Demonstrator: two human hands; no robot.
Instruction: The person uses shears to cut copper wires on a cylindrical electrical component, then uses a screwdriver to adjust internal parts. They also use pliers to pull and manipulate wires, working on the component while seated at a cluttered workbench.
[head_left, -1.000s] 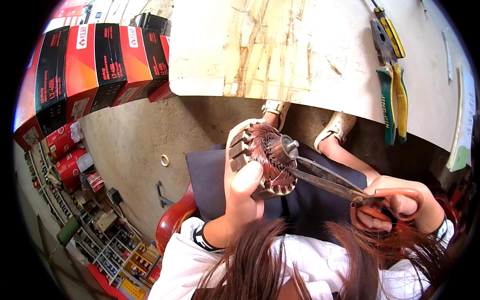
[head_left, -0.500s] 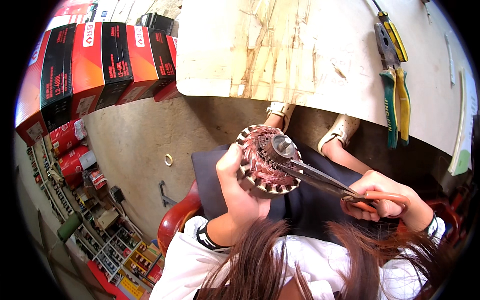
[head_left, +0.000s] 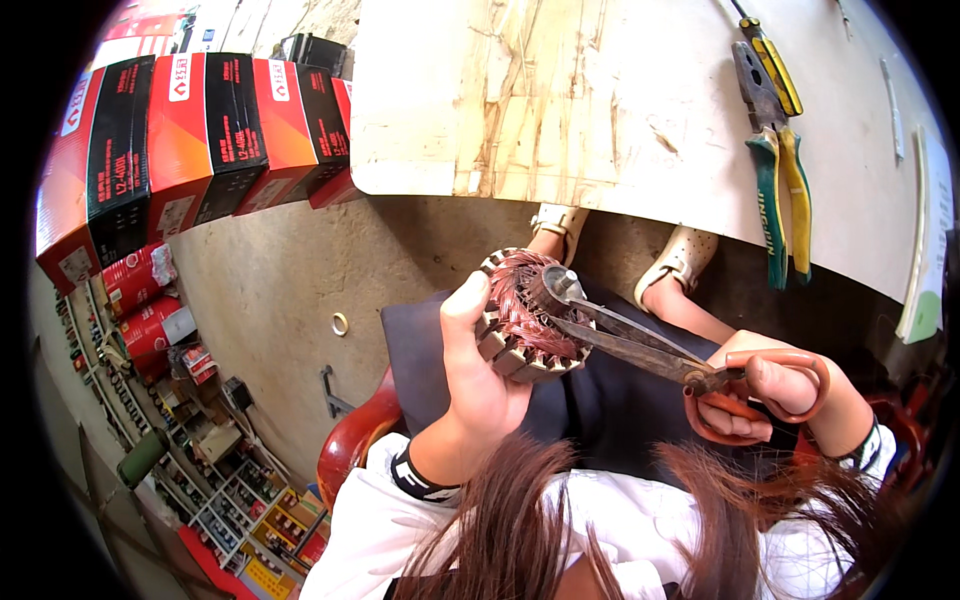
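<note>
A motor armature (head_left: 520, 325) wound with copper wire sits in my left hand (head_left: 480, 375), tilted above my lap. My thumb lies along its near left side and my fingers wrap underneath, mostly hidden. Its round commutator and metal shaft end point up and to the right. In my right hand (head_left: 770, 395) is a pair of scissors (head_left: 650, 350) with orange-coated handles, my fingers through the loops. The dark blades are parted, with their tips at the copper wires beside the commutator. Whether the tips pinch a wire I cannot make out.
A worn pale table (head_left: 420, 120) lies ahead, holding combination pliers (head_left: 775, 180) with green and yellow grips and a yellow-black screwdriver (head_left: 770, 65). Red and black boxes (head_left: 180, 140) stand in a row at left. A tape roll (head_left: 340, 324) rests on the floor.
The scissors have gone from nearly closed to parted blades and spread handles. My left hand has turned the armature slightly, so more of its slotted side shows.
</note>
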